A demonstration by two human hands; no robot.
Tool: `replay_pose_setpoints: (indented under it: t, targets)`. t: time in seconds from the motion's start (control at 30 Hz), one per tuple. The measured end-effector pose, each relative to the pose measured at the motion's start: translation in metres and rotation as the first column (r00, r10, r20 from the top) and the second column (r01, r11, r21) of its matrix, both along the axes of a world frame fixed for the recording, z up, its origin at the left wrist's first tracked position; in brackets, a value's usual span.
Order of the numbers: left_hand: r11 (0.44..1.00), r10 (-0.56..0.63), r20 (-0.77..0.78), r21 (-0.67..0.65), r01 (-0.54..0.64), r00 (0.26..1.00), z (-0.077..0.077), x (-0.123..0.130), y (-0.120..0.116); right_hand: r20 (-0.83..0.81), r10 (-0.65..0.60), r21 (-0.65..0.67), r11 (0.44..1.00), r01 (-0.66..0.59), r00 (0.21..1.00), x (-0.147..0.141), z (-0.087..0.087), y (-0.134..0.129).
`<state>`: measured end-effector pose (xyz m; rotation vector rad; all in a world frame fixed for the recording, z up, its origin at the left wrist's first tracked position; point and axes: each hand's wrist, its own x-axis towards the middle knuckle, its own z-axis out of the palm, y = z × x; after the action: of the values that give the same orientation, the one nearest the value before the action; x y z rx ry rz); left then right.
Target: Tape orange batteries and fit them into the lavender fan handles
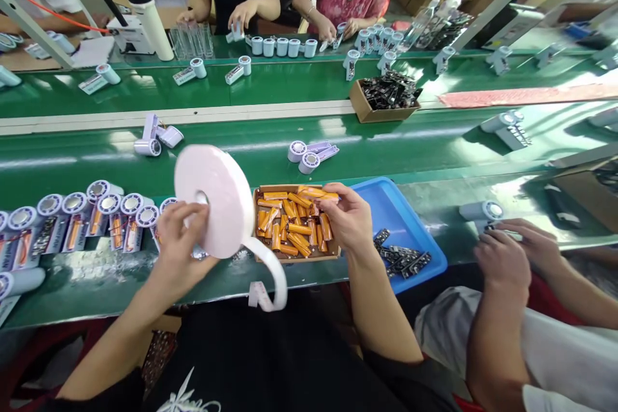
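Green belt: runs across the view beyond the work area, with a pair of lilac fan housings lying on it past the box.
Green bench: the near strip, directly in front of the person.
Row of fan units: along the left of the bench, several with an orange cell showing in the handle.
Blue tray: just right of the box, black boards heaped in its near part.
Cardboard box: between the two hands, filled with loose orange cylinders.
White tape roll: raised above the bench, left of the box, gripped at its hub.
Left hand: clamped on the roll, fingers at the centre hole; the disc stands to the right of the palm.
Right hand: thumb and fingers pinched together at the box's far right corner.
Tape tail: hangs from the roll's lower right, curling past the bench edge.
Pinched orange cylinder: at the right fingertips, left of the palm.
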<state>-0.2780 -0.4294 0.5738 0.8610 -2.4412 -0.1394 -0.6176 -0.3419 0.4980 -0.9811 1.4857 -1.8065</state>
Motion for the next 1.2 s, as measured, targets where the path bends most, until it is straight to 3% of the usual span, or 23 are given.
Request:
replay_pose_setpoints:
  t: [0.1,0.2,0.33,0.43,0.57,0.63,0.7,0.77,0.87,0.93,0.97,1.0,1.03,1.07,1.1,1.17,1.2]
  targets:
    - [0.997,-0.051,0.074,-0.051,0.055,0.996,-0.025,-0.017,0.013,0.222,-0.075,-0.079,0.992,0.095,0.972,0.017,0.013,0.013]
    - [0.990,-0.065,0.112,-0.116,0.078,0.992,-0.037,-0.027,0.023,0.146,-0.210,-0.144,0.962,0.231,0.967,0.033,0.026,0.018]
    - [0.980,-0.087,0.156,-0.164,0.112,0.984,-0.037,-0.033,0.030,0.095,-0.324,-0.278,0.899,0.338,0.941,0.053,0.029,0.017]
    - [0.973,-0.082,0.183,-0.198,0.119,0.980,-0.036,-0.036,0.030,-0.016,-0.249,-0.233,0.943,0.239,0.968,0.068,0.021,0.019]
    - [0.959,-0.119,0.251,-0.221,0.176,0.961,-0.029,-0.028,0.016,-0.034,-0.039,-0.017,0.999,0.039,0.999,0.061,0.016,0.026]
    - [0.945,-0.154,0.301,-0.233,0.229,0.941,-0.020,-0.024,0.005,-0.025,0.118,0.097,0.989,-0.115,0.993,0.049,0.023,0.026]
    - [0.926,-0.183,0.337,-0.255,0.277,0.923,-0.011,-0.024,-0.001,-0.062,0.295,0.188,0.942,-0.280,0.953,0.043,0.031,0.022]
    - [0.925,-0.159,0.311,-0.285,0.252,0.937,-0.007,-0.029,0.004,-0.015,0.316,0.170,0.936,-0.309,0.949,0.047,0.036,0.017]
    - [0.960,-0.062,0.201,-0.256,0.113,0.978,-0.018,-0.039,0.030,0.224,0.050,-0.008,0.999,-0.049,0.973,0.048,0.036,0.009]
    - [0.977,-0.078,0.194,-0.181,0.114,0.978,-0.033,-0.044,0.047,0.299,-0.110,-0.126,0.980,0.154,0.948,0.023,0.038,0.010]
    - [0.980,-0.120,0.228,-0.130,0.152,0.966,-0.038,-0.046,0.050,0.292,-0.184,-0.204,0.947,0.249,0.938,0.001,0.040,0.013]
    - [0.976,-0.181,0.284,-0.065,0.207,0.942,-0.042,-0.050,0.048,0.275,-0.280,-0.311,0.879,0.361,0.920,-0.025,0.043,0.017]
    - [0.963,-0.260,0.351,0.022,0.270,0.899,-0.043,-0.056,0.041,0.270,-0.402,-0.411,0.774,0.482,0.875,-0.051,0.047,0.023]
    - [0.932,-0.360,0.409,0.135,0.335,0.839,-0.040,-0.066,0.028,0.262,-0.490,-0.434,0.710,0.555,0.832,-0.073,0.048,0.029]
    - [0.879,-0.476,0.441,0.271,0.393,0.761,-0.035,-0.081,0.012,0.245,-0.530,-0.411,0.702,0.582,0.812,-0.090,0.048,0.034]
    - [0.730,-0.667,0.422,0.534,0.427,0.613,-0.022,-0.127,-0.027,0.221,-0.550,-0.304,0.746,0.593,0.805,-0.102,0.040,0.041]
    - [0.680,-0.707,0.406,0.615,0.400,0.578,-0.017,-0.158,-0.046,0.224,-0.535,-0.240,0.780,0.578,0.815,-0.098,0.034,0.042]
